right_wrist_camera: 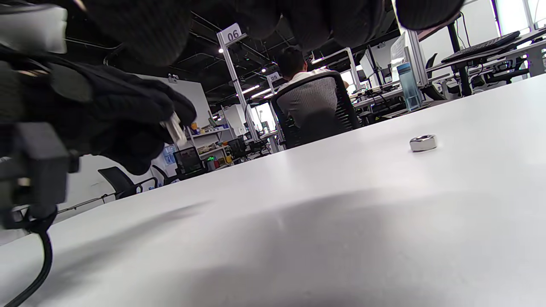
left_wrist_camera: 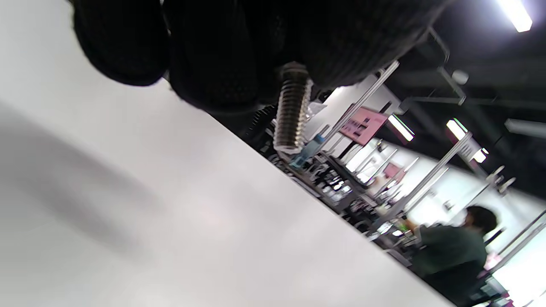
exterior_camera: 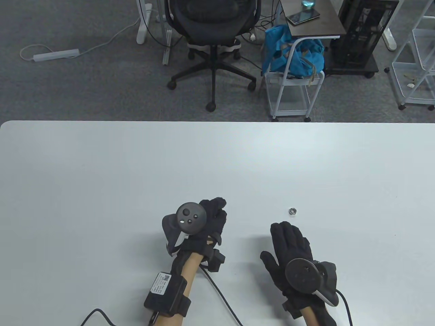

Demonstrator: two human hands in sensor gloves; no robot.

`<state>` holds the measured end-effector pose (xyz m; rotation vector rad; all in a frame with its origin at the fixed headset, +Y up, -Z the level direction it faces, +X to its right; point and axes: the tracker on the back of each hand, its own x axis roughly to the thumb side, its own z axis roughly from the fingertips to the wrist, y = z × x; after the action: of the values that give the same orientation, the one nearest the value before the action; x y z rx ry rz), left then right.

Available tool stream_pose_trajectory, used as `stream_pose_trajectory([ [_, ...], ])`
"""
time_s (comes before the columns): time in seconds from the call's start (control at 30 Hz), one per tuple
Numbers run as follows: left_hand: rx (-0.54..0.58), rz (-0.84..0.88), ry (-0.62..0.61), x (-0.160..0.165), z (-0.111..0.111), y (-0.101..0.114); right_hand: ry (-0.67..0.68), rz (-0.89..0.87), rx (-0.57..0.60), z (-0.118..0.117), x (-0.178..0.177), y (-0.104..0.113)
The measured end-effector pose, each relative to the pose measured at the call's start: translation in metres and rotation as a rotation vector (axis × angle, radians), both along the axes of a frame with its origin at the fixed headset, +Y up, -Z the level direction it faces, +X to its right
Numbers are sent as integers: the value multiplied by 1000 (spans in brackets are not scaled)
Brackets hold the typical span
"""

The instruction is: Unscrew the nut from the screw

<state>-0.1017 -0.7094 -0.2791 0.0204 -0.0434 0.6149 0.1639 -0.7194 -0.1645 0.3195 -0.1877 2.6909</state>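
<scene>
Table view: nut [exterior_camera: 292, 211] lies alone on the white worktop [exterior_camera: 102, 169], off the screw, just beyond the fingertips of the right hand [exterior_camera: 289, 248] and apart from them. Right hand is flat, palm down, fingers extended and close together, holding nothing. Left hand [exterior_camera: 212, 217] is curled, fingers bunched; what it grips is hidden here under the tracker [exterior_camera: 191, 218].

Left wrist view supplies the missing item: the threaded shank of the screw [left_wrist_camera: 292, 108] pokes out from between the gloved fingers [left_wrist_camera: 213, 55], bare thread, free end clear of the worktop. Screw head is buried in the glove and cannot be seen.

Right wrist view: nut [right_wrist_camera: 423, 143] rests flat on the worktop, well clear of the left hand [right_wrist_camera: 128, 115]; a pale object shows at that hand's fingertips, too blurred to identify. Right fingertips are cut off at the top edge.

Containers: a glass of bluish contents stands on the side table [exterior_camera: 316, 20] behind the worktop; a blue bag [exterior_camera: 295, 51] sits below it, contents not visible.
</scene>
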Motion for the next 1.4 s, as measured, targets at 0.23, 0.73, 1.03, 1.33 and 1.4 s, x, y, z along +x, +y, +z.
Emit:
stream_pose_trajectory([
  [0.23,-116,-230,47,-4,-41,-21,-9,8,-12,-2,2,-9],
  [0.73,-288,-439,98,5,-57,-46,-19,-21,-21,-3,5,-9],
  [1.03,-205,-491,99,7,-38,-36,-13,-19,-38,-3,4,-9],
  [1.33,72,-195,-89,19,41,5,-16,6,-101,-5,4,-12],
  [1.4,96,-165,-128,24,62,10,-16,6,-105,-6,4,-12],
])
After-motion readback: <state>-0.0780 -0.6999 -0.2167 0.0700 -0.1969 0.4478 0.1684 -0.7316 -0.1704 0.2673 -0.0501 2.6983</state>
